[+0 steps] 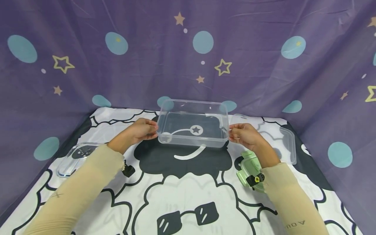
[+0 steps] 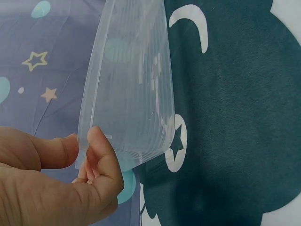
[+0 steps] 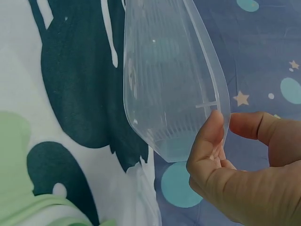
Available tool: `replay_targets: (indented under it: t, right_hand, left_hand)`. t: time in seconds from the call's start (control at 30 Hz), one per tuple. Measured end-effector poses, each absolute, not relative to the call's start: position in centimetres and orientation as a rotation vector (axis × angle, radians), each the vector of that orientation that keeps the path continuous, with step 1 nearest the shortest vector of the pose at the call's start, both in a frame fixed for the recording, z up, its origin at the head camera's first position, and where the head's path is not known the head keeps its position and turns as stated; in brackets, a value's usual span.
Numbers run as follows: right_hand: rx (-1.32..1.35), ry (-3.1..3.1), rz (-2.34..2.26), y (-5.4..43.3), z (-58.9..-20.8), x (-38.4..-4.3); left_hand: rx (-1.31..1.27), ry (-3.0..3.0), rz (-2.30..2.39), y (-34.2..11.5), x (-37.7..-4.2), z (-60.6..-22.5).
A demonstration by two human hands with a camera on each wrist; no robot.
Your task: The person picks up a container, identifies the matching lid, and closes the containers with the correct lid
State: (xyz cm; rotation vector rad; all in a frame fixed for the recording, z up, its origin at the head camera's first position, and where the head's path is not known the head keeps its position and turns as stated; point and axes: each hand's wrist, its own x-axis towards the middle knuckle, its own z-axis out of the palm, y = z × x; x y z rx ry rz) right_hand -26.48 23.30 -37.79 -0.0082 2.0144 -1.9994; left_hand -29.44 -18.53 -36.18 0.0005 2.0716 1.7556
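Observation:
A clear rectangular plastic food container (image 1: 192, 142) is held by its two short ends at the far middle of the table. My left hand (image 1: 144, 130) pinches its left end at the rim. In the left wrist view, the thumb lies outside the rim and the bent index finger (image 2: 107, 162) meets it from the other side. At the opposite end, my right hand (image 1: 243, 134) grips the rim in the same way. The right wrist view shows that hand's index finger (image 3: 205, 143) against the ribbed wall.
Under the right forearm lies a light-green clip-lid box (image 1: 249, 164). Beyond it, a clear flat plastic lid (image 1: 290, 147) rests near the right edge. A clear glass-like dish (image 1: 66, 166) sits at the left, partly behind the left sleeve. A purple curtain (image 1: 164, 75) rises behind the table.

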Motion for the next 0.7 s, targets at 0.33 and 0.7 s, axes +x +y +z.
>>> replay_targets:
  t: [0.33, 0.7]
  right_hand:
    - [0.034, 1.995, -1.997, 23.6, -38.3, -26.9]
    - [0.072, 1.987, -1.989, 23.6, -38.5, -27.3]
  left_hand:
    - [-0.008, 2.064, 1.754, -18.1, -30.1, -36.6]
    - [-0.044, 2.019, 1.78, -18.0, -30.4, -37.3]
